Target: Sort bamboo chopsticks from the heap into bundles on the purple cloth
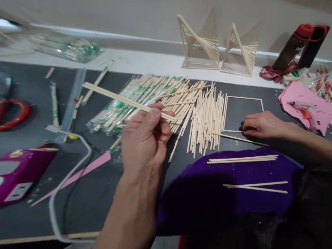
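My left hand (149, 129) is closed round a few pale wooden sticks (116, 98), which point up to the left above the wrapped chopsticks (135, 100). To the right, my right hand (255, 125) rests at the lower right corner of a square stick frame (243, 98) on the dark table (103, 200); its fingers are bent together, and what they pinch, if anything, is hidden. Between the hands lies a heap of loose sticks (207, 121). Several more sticks (243, 159) lie on the purple cloth (197, 193) nearer to me.
Two twisted stick structures (202, 41) (241, 52) stand on the white ledge, beside a dark bottle (290, 48). A glue gun (302, 105) lies on pink paper (321, 103). At left are red-handled scissors (24, 114), a magenta power strip (28, 169) and its white cable (53, 207).
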The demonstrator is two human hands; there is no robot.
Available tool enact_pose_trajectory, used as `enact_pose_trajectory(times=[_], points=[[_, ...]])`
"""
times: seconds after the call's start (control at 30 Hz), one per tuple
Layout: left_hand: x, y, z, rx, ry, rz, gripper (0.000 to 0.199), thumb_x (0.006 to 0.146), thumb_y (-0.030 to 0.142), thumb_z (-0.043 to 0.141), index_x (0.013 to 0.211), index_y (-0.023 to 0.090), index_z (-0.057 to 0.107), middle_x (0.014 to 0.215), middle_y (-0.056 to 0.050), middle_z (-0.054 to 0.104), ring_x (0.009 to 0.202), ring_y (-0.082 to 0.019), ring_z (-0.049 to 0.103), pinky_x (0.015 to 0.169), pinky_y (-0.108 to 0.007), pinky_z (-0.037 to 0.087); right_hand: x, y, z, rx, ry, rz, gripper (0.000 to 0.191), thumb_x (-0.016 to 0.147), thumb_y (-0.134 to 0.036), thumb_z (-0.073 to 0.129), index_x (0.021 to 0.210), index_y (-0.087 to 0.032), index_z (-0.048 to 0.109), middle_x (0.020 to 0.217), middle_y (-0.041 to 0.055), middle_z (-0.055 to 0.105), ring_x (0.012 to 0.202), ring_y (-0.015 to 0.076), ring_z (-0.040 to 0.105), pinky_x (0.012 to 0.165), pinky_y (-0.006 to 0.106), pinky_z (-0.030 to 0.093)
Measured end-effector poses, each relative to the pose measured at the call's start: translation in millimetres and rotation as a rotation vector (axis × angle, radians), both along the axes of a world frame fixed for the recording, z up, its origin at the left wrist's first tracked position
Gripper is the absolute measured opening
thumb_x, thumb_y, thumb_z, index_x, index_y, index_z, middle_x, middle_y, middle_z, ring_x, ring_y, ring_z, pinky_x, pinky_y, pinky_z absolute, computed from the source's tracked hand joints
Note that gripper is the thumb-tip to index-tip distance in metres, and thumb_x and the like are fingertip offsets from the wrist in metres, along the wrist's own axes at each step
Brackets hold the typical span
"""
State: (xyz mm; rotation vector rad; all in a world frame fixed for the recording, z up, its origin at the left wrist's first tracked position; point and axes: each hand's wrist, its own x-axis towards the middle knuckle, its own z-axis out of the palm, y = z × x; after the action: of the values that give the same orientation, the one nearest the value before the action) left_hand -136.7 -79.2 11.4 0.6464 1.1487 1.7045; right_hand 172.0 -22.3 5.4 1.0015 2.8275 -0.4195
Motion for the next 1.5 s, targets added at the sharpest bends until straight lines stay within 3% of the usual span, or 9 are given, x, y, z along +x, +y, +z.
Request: enact_pose_trajectory(times=[0.27,0.8,0.97,1.1,1.27,1.5], points=[[-1,1,-0.6,-0.006,0.0,0.004,0.01,0.07,0.021,0.08,0.071,0.016,0.072,0.061,-0.002,0.07,0.039,-0.005,0.045,0.03,-0.015,0.027,-1,-9,-0.9,0.051,-0.151,-0.066,0.023,0.096,-0.025,0.048,0.094,-0.019,0.07,0.095,0.0056,0.071,0.07,0.0132,0.057,0.057,0.026,0.024],[2,-1,-5.1,0.005,0.017,-0.011,0.005,0.076,0.019,0.077,0.074,0.017,0.073,0.065,-0.002,0.071,0.041,-0.005,0.045,0.032,-0.019,0.023,0,-13,0.0,0.108,-0.169,-0.067,0.026,0.096,-0.029,0.046,0.09,-0.019,0.068,0.089,0.0054,0.069,0.068,0.0132,0.054,0.056,0.027,0.02],[3,-1,-7.6,0.009,0.029,-0.022,0.012,0.074,0.025,0.081,0.076,0.017,0.072,0.066,-0.003,0.071,0.041,-0.005,0.046,0.034,-0.021,0.019,-18,-4,5.7,0.201,-0.052,0.012,0.028,0.101,-0.029,0.042,0.104,-0.021,0.068,0.097,0.007,0.069,0.078,0.017,0.057,0.059,0.028,0.028],[4,0,-8.6,0.006,0.018,-0.015,0.01,0.073,0.023,0.08,0.075,0.017,0.072,0.064,-0.002,0.071,0.04,-0.005,0.045,0.033,-0.02,0.018,-41,13,7.1,0.268,0.023,0.137,0.025,0.099,-0.02,0.043,0.105,-0.022,0.068,0.105,0.007,0.069,0.09,0.0199,0.055,0.068,0.03,0.035],[3,-1,-8.1,0.008,0.007,-0.03,0.008,0.073,0.024,0.079,0.074,0.018,0.073,0.062,-0.002,0.068,0.039,-0.005,0.045,0.032,-0.018,0.02,-64,21,0.1,0.25,-0.034,0.33,0.018,0.097,-0.019,0.049,0.103,-0.023,0.066,0.109,0.006,0.07,0.097,0.0221,0.054,0.077,0.033,0.038],[4,-2,-7.1,-0.002,0.017,-0.041,0.01,0.073,0.028,0.08,0.073,0.021,0.073,0.064,0.0,0.068,0.04,-0.003,0.044,0.034,-0.015,0.026,-102,27,-1.7,0.246,-0.115,0.377,0.026,0.102,-0.018,0.04,0.118,-0.021,0.06,0.11,0.0097,0.067,0.092,0.022,0.055,0.07,0.034,0.037]])
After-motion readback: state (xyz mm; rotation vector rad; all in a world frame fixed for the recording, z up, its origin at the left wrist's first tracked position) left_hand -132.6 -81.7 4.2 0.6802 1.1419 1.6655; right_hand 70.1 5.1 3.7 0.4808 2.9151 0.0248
